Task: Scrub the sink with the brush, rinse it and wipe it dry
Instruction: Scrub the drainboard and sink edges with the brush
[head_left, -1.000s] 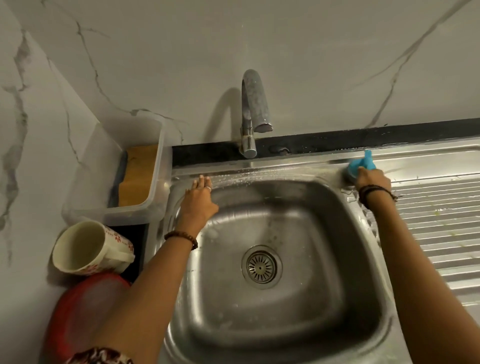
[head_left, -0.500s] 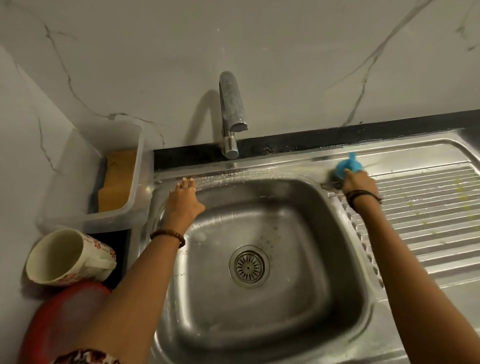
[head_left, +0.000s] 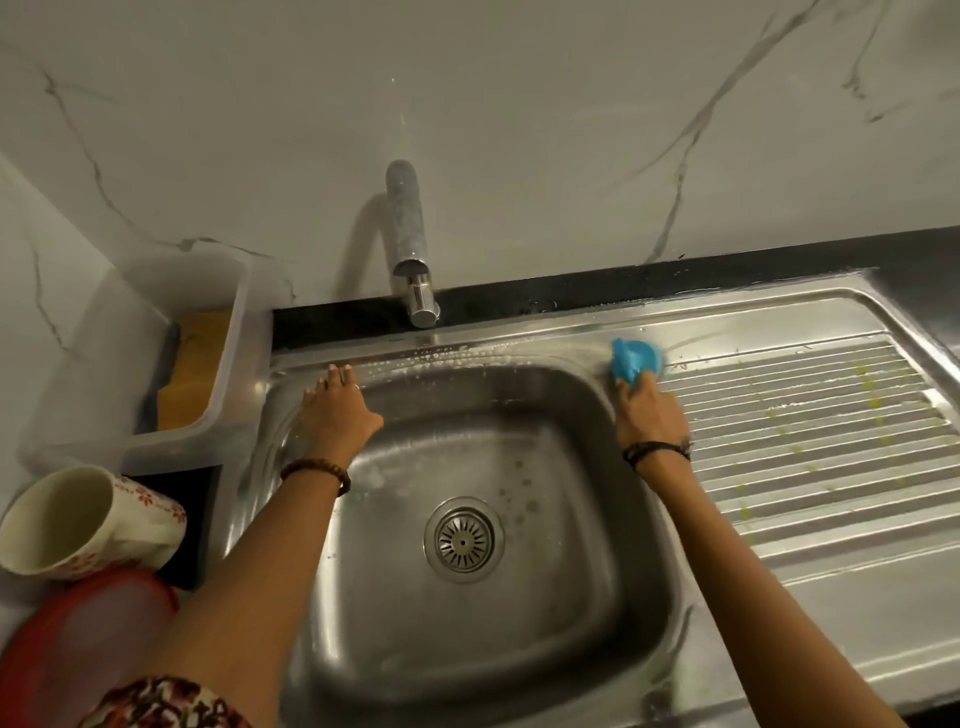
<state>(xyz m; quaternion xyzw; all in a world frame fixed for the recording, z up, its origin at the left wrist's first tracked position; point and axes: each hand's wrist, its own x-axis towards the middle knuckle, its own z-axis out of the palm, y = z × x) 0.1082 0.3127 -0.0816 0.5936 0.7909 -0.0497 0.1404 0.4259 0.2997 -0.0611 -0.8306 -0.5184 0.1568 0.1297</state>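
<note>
Head view: right hand (head_left: 649, 410) grips brush (head_left: 635, 358) on sink (head_left: 519, 356) rim; left hand (head_left: 335, 413) rests flat, empty. Soap suds could let the bracing palm slip.

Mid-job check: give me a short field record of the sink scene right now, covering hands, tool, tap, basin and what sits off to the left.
left hand: left hand flat on the sink's back-left rim, holding nothing
right hand: right hand gripping the blue scrubbing brush
brush position: on the rim at the basin's back-right corner, by the ridged steel drainboard
tap: grey tap, no water running
basin: stainless steel sink, suds along the back rim, round drain strainer uncovered
left side: clear plastic tub, floral white mug on its side, red lid
</note>
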